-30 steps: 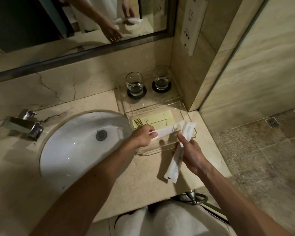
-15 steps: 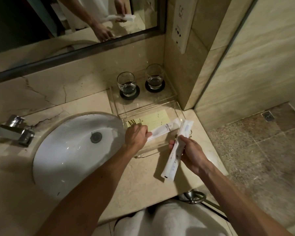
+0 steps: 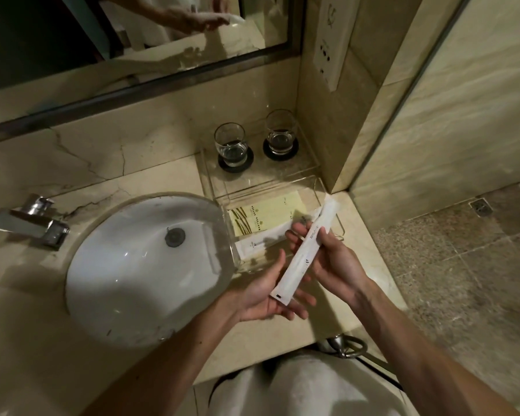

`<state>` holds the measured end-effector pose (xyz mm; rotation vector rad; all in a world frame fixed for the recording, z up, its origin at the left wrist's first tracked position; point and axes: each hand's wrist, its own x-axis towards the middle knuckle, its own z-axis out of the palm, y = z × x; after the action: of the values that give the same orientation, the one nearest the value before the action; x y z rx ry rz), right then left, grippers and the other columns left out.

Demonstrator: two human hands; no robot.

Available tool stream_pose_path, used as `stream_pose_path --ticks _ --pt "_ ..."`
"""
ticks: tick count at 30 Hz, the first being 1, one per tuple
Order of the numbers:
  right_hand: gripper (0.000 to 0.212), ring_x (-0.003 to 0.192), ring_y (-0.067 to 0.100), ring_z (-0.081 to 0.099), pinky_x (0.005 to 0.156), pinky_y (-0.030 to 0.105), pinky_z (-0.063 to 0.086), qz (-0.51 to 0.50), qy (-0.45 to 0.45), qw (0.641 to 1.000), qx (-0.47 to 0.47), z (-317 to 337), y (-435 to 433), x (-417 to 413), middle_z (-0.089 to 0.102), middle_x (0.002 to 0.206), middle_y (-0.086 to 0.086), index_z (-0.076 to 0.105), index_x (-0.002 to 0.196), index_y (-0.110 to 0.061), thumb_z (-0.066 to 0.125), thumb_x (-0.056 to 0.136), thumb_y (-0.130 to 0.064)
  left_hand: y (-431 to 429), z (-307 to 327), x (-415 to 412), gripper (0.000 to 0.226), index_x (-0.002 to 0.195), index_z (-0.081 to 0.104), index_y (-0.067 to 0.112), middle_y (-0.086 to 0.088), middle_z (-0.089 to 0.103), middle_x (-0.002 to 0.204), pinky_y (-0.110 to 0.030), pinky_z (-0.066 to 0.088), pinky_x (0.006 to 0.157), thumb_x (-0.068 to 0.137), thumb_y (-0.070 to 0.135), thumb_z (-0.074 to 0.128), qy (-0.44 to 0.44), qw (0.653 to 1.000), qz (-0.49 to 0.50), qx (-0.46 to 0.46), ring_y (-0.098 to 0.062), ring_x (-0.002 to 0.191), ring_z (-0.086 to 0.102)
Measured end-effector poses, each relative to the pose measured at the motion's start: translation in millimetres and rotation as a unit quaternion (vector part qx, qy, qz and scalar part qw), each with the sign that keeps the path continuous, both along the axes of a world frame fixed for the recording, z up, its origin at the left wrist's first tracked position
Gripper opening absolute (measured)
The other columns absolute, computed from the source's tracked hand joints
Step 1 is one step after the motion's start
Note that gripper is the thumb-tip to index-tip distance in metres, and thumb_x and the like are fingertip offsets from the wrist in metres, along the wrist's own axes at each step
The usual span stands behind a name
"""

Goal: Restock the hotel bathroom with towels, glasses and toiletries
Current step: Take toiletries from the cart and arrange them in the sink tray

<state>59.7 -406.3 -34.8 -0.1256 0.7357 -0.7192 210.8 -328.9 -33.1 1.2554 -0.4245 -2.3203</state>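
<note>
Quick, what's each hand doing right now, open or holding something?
Left hand: open, palm up under the white packet.
Right hand: holding the white packet.

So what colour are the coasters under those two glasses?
Black, both coasters, clearest in the head view.

The print on the long white packet point(image 3: 305, 253) is coming through too small for me to read. I am not making out whether its lower end is touching the left hand point(image 3: 261, 295) beneath it. The packet and the right hand point(image 3: 333, 265) are hiding the right ends of the yellow sachets point(image 3: 261, 217) and the flat white packet point(image 3: 252, 243) in the clear tray point(image 3: 321, 189). The bottom edge is cutting off the white towel point(image 3: 282, 388), which is covering part of a metal ring point(image 3: 347, 346). In the mirror point(image 3: 117, 40), the reflected hands are blurring and running off the top.
</note>
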Motion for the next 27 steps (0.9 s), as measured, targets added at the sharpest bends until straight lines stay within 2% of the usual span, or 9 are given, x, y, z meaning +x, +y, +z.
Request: stream_pose_path --ticks 2,5,7,9,11,14,18,22,27 --pt "0.029 0.117 0.035 0.062 0.097 0.044 0.052 0.019 -0.010 1.000 -0.015 2 1 3 0.063 0.125 0.023 0.060 0.109 -0.004 0.041 0.102 -0.024 0 -3 2 0.056 0.108 0.055 0.015 -0.005 0.064 0.071 -0.018 0.039 0.047 0.096 0.063 0.030 0.023 0.999 0.020 0.017 -0.012 0.052 0.056" --pt "0.043 0.105 0.029 0.065 0.082 0.039 0.056 0.060 0.064 0.994 -0.063 6 -3 2 0.065 0.120 0.018 0.068 0.107 -0.010 0.040 0.101 -0.041 -6 -4 11 0.037 0.108 0.062 0.013 0.005 0.047 0.065 -0.016 0.028 0.046 0.100 0.045 0.044 -0.033 0.998 0.047 -0.025 -0.004 0.051 0.039" --pt "0.057 0.100 0.026 0.066 0.079 0.037 0.056 0.061 0.132 0.986 -0.078 8 -12 -5 0.067 0.115 0.013 0.066 0.114 -0.011 0.036 0.098 -0.057 -12 -1 21 0.031 0.109 0.066 0.011 0.006 0.051 0.070 -0.016 0.035 0.050 0.103 0.035 0.048 -0.158 0.982 0.068 -0.083 -0.007 0.060 0.046" --pt "0.064 0.100 0.024 0.065 0.083 0.037 0.052 0.047 0.196 0.974 -0.099 11 -25 -16 0.067 0.111 0.010 0.062 0.119 -0.012 0.034 0.095 -0.064 -20 -1 32 0.021 0.108 0.069 0.013 0.008 0.063 0.084 -0.016 0.046 0.066 0.100 0.028 0.057 -0.327 0.926 0.050 -0.180 -0.012 0.084 0.059" --pt "0.046 0.095 0.022 0.064 0.085 0.037 0.052 0.054 0.292 0.943 -0.152 12 -38 -23 0.068 0.106 0.009 0.061 0.116 -0.012 0.045 0.097 -0.051 -27 -3 42 0.017 0.105 0.070 0.014 0.006 0.068 0.098 -0.026 0.050 0.081 0.097 0.027 0.062 -0.430 0.870 0.010 -0.240 -0.017 0.104 0.063" --pt "0.005 0.085 0.026 0.064 0.073 0.039 0.054 0.082 0.437 0.860 -0.248 6 -57 -27 0.065 0.100 0.018 0.063 0.095 -0.013 0.066 0.091 -0.014 -40 -5 47 0.020 0.103 0.067 0.016 0.001 0.067 0.107 -0.040 0.058 0.081 0.097 0.034 0.061 -0.508 0.821 -0.059 -0.254 -0.019 0.102 0.064" --pt "0.010 0.084 0.029 0.067 0.073 0.042 0.053 0.182 0.537 0.742 -0.357 -7 -74 -28 0.067 0.092 0.010 0.063 0.093 -0.019 0.070 0.088 -0.013 -53 -13 42 0.026 0.105 0.064 0.017 -0.006 0.069 0.108 -0.041 0.051 0.090 0.100 0.040 0.054 -0.592 0.737 -0.175 -0.276 -0.025 0.097 0.064" --pt "0.018 0.091 0.026 0.064 0.072 0.029 0.045 0.262 0.607 0.609 -0.437 -18 -81 -25 0.068 0.099 0.008 0.066 0.107 -0.012 0.068 0.089 -0.013 -58 -22 41 0.029 0.104 0.064 0.016 -0.007 0.067 0.105 -0.040 0.050 0.089 0.102 0.041 0.049 -0.609 0.715 -0.212 -0.269 -0.026 0.093 0.062" --pt "0.023 0.099 0.032 0.061 0.079 0.033 0.045 0.336 0.628 0.475 -0.517 -22 -78 -20 0.067 0.110 0.014 0.065 0.111 -0.010 0.067 0.089 -0.015 -57 -29 45 0.029 0.106 0.070 0.010 -0.012 0.070 0.105 -0.040 0.054 0.083 0.098 0.034 0.055 -0.642 0.673 -0.220 -0.293 -0.029 0.093 0.065"
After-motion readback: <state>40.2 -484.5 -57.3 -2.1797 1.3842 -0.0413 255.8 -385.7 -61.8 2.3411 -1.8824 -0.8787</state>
